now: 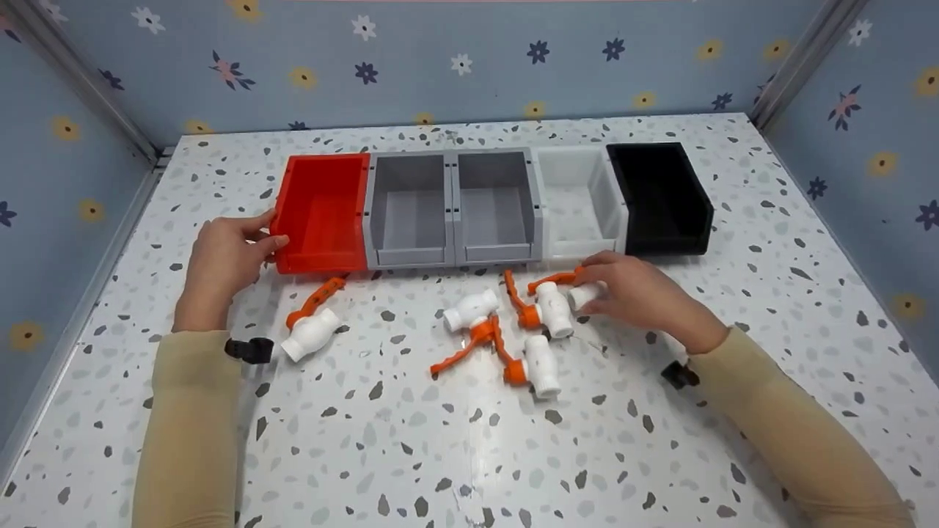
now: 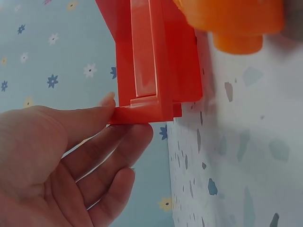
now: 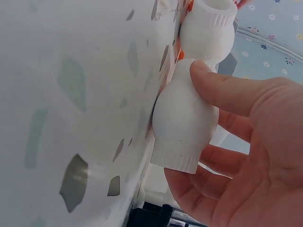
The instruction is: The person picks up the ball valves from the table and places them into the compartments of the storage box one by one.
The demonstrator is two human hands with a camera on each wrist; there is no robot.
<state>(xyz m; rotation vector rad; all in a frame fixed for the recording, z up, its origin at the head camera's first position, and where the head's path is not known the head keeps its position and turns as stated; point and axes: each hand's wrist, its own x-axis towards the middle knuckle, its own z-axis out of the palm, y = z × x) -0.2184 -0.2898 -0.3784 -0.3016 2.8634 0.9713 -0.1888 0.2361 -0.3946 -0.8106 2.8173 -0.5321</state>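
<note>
My left hand (image 1: 224,253) pinches the front left corner of the red bin (image 1: 323,257); the left wrist view has the thumb on one side of the red rim and fingers underneath. At the right, my right hand (image 1: 637,297) grips a white plastic ball valve (image 3: 184,118) low over the table, thumb on its body. An orange handle (image 1: 554,279) beside those fingers seems to belong to it. Another valve (image 1: 555,309) lies just left of that hand, with more valves (image 1: 543,367) (image 1: 472,310) nearby. A single valve (image 1: 312,334) lies in front of the red bin.
Right of the red bin stand two grey bins (image 1: 412,257) (image 1: 499,253), a white bin (image 1: 583,248) and a black bin (image 1: 667,244), side by side in one row. Flowered panels (image 1: 469,88) enclose the speckled table (image 1: 367,455) at the back and sides.
</note>
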